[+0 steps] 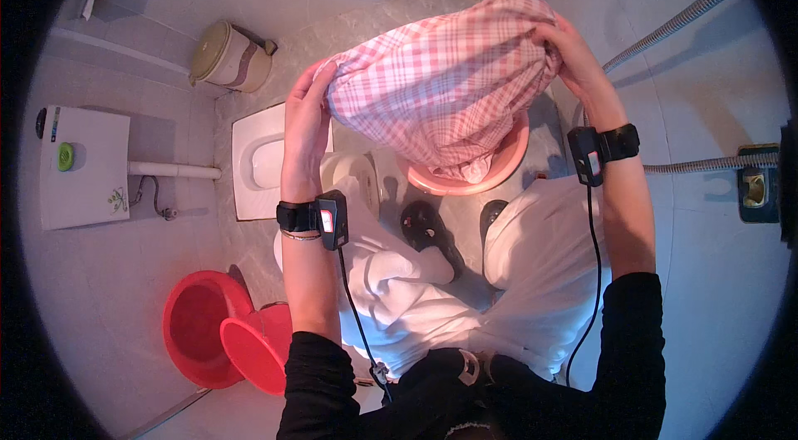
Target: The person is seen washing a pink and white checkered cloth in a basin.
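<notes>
Stretched between my two hands is a pink and white checked cloth, bunched and sagging in the middle. My left hand pinches its left end, and my right hand grips its upper right end. The lower folds hang down into a pink basin on the floor, whose inside is mostly hidden by the cloth. What kind of cloth item it is, I cannot make out.
Left of the basin lies a squat toilet, with a white cistern on the wall. A lidded bin stands in the far left corner. Red basins sit near left. Metal hoses run along the right wall. My shoes are close by.
</notes>
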`<state>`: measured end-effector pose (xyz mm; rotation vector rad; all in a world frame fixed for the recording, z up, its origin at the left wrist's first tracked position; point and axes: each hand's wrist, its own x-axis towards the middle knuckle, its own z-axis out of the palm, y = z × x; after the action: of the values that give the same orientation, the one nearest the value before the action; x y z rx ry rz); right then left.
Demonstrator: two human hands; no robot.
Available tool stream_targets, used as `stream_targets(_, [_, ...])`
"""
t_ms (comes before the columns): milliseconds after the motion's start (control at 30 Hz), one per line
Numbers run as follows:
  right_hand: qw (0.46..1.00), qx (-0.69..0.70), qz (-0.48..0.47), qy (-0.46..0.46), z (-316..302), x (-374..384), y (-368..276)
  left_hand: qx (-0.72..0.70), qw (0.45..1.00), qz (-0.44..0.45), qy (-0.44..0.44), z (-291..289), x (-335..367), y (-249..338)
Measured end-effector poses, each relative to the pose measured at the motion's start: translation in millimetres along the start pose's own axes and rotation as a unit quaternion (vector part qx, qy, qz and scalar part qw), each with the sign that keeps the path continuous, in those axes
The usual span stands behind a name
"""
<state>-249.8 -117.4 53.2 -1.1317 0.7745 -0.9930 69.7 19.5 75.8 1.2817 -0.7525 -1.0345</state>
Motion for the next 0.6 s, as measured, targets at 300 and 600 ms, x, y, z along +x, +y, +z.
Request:
stream_targets(300, [0.997,0.055,0.009,-0.050,-18,-1,-5,-0.096,0.994,0.057,0.017,10,2,8])
stream_targets(600, [0.997,-0.011,0.010,-0.077,-15,-11,-9,-0.036,0.996,0.084,-0.024,5,-15,26])
